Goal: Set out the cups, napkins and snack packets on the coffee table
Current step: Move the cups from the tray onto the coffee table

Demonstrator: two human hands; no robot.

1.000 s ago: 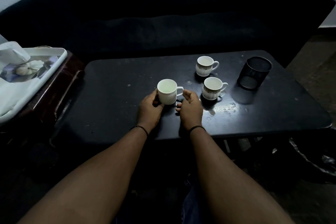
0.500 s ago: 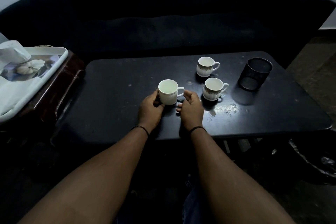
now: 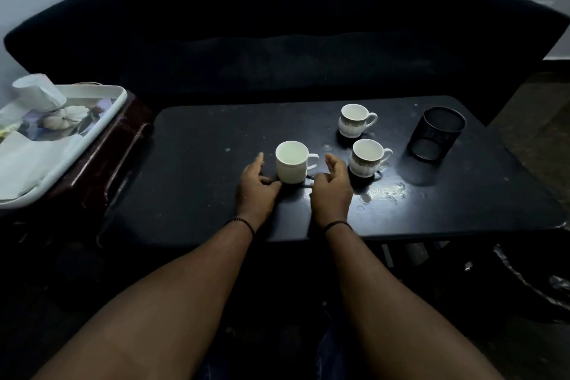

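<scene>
Dark coffee table, plain cup between seemingly open hands

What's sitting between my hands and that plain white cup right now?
Nothing visible. The plain white cup stands upright on the coffee table, with the left hand and right hand open on either side of it.

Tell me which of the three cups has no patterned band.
The plain white cup between the left hand and right hand. The two cups further right carry a decorated band.
</scene>
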